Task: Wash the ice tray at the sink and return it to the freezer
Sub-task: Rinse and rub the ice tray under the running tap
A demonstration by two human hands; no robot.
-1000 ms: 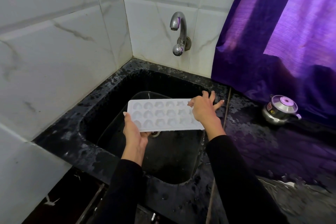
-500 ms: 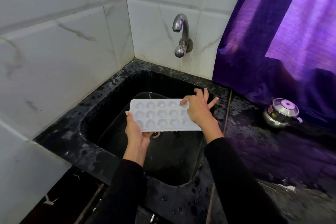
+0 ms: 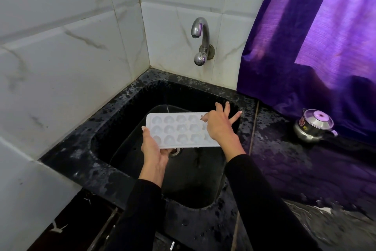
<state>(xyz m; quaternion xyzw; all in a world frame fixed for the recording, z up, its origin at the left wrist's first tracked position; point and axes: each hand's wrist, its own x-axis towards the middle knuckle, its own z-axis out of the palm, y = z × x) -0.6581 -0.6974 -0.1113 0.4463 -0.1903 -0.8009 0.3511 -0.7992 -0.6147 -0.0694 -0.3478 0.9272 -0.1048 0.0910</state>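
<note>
A white ice tray [image 3: 179, 129] with rows of rounded cups is held level over the black sink [image 3: 126, 108], cups facing up. My left hand [image 3: 153, 150] grips its near left corner, thumb along the left edge and fingers underneath. My right hand [image 3: 218, 124] lies on the tray's right end with fingers spread and straight, the forefinger bent down onto the cups. A chrome tap [image 3: 200, 41] juts from the tiled wall above the sink; no water runs from it.
White marble-look tiles form the corner behind and left of the sink. The black stone counter [image 3: 295, 169] is wet. A small steel pot with a lid [image 3: 314, 126] stands at the right, under a purple curtain [image 3: 315, 37]. A drain [image 3: 175, 151] shows below the tray.
My right hand slid leftward across the tray's right end, fingers spreading wider. The tray stays in the same place over the sink, still held by my left hand.
</note>
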